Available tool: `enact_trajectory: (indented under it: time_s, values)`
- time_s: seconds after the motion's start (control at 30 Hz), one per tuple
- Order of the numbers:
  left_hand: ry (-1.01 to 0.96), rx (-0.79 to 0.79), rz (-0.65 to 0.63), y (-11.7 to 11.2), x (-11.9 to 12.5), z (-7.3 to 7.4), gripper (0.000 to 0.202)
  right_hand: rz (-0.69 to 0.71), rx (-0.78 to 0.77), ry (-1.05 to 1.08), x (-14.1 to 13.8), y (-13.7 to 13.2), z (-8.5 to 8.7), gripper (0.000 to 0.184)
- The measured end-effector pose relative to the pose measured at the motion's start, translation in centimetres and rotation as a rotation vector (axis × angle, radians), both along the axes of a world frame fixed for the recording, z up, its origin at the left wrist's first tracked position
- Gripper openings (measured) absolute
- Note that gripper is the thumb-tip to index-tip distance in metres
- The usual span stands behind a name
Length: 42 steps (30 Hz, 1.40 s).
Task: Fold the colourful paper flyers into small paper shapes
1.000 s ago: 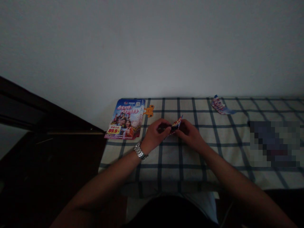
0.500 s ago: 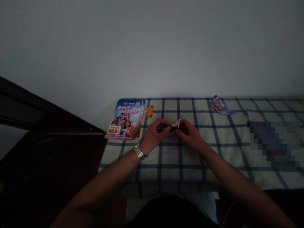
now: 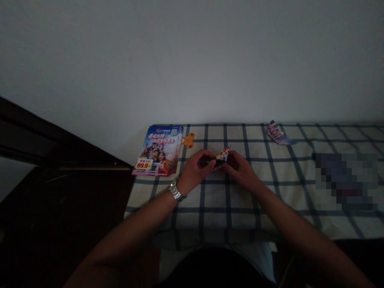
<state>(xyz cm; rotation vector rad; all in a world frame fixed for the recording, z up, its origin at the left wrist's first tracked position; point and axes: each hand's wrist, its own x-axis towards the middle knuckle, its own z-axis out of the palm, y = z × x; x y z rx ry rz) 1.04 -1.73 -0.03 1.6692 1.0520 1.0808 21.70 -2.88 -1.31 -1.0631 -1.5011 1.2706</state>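
Between my hands, just above the checked tablecloth (image 3: 214, 200), is a small folded paper flyer (image 3: 222, 155) with red, yellow and blue print. My left hand (image 3: 196, 170), with a metal watch on the wrist, pinches its left side between thumb and fingers. On the other side my right hand (image 3: 241, 172) grips the right edge the same way. The fingers hide much of the folded paper. To the left lies a stack of flyers (image 3: 157, 148), the top one showing a large 89.9 on a yellow patch.
A crumpled or folded piece of printed paper (image 3: 279, 134) rests at the back right. An orange bear-shaped figure (image 3: 188, 141) is beside the stack. A blurred-out dark object (image 3: 345, 180) lies at the right. The wall (image 3: 192, 60) rises directly behind the table.
The folded flyer has turned slightly in my fingers, showing its yellow printed part at another angle. Both hands stay almost in the same place.
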Motion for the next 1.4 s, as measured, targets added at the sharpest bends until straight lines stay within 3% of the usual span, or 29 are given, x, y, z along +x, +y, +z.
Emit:
enact_trajectory:
  time_s: [0.23, 0.37, 0.6, 0.93, 1.1, 1.4]
  values:
    - [0.027, 0.127, 0.051, 0.0, -0.1, -0.2, 0.021, -0.065, -0.02, 0.001, 0.0, 0.1, -0.1, 0.048]
    - [0.117, 0.241, 0.092, 0.0, -0.1, 0.0, 0.021, -0.107, -0.047, 0.055, 0.0, 0.0, 0.1, 0.041]
    - [0.215, 0.329, 0.043, -0.4, 0.0, 0.7, 0.021, -0.12, -0.048, 0.082, -0.2, 0.1, 0.6, 0.037]
    - [0.21, 0.343, 0.037, -0.2, -0.4, 0.6, 0.024, -0.087, -0.017, 0.027, 0.4, 0.4, 0.6, 0.025]
    - [0.195, 0.25, 0.076, 0.2, -0.7, 0.4, 0.02, -0.035, 0.009, 0.002, 0.4, 0.3, 0.8, 0.022]
    - [0.193, 0.127, -0.007, 0.2, -0.6, 0.1, 0.017, -0.013, 0.071, -0.002, 0.6, 0.2, 1.2, 0.017]
